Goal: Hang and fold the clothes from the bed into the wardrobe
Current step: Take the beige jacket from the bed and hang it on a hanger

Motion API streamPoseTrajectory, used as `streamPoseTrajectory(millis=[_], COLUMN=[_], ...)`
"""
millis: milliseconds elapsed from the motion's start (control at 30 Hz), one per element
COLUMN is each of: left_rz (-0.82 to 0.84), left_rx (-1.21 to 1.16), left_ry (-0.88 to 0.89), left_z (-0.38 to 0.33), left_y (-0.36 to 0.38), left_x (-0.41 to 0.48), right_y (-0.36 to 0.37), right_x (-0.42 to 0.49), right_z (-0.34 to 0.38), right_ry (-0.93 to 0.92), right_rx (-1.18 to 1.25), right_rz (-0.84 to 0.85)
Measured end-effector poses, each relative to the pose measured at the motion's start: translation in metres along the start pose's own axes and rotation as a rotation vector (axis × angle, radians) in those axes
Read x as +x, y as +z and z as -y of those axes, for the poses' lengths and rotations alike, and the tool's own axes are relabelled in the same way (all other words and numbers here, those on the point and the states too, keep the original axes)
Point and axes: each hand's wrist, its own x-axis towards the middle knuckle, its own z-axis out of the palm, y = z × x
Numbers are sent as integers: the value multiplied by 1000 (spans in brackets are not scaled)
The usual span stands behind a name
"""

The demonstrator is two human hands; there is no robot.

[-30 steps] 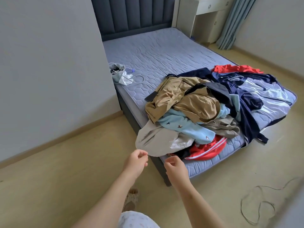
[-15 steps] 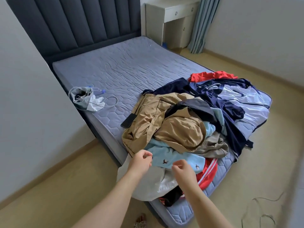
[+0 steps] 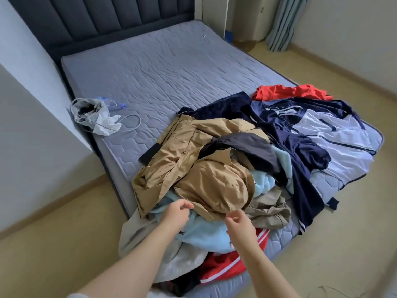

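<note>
Grey bed mattress [image 3: 171, 72] carries the clothes heap [image 3: 285, 151] at its near corner, with a tan jacket [image 3: 214, 186] topmost over a light-blue fleece [image 3: 204, 233]. At the jacket's hem are the left hand [image 3: 175, 215] and right hand [image 3: 241, 223], fingers [image 3: 186, 205] curled; whether they pinch cloth I cannot tell.

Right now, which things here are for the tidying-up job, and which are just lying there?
For the job:
tan jacket
light blue fleece
navy and lilac jacket
red top
pale grey garment

Just lying about:
black phone
drawstring bag
grey cable
</note>
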Motion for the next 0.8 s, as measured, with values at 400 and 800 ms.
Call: streamPoseTrajectory(millis=[400, 800], left_rz=[-48, -103], left_rx=[46, -367], left_ry=[-273, -412], left_z=[-8, -3], left_y=[76, 89], left_x=[58, 74], right_y=[-48, -50], right_x=[77, 83], right_z=[-27, -46], right_ry=[87, 147], right_rx=[-126, -165], right_rz=[168, 186])
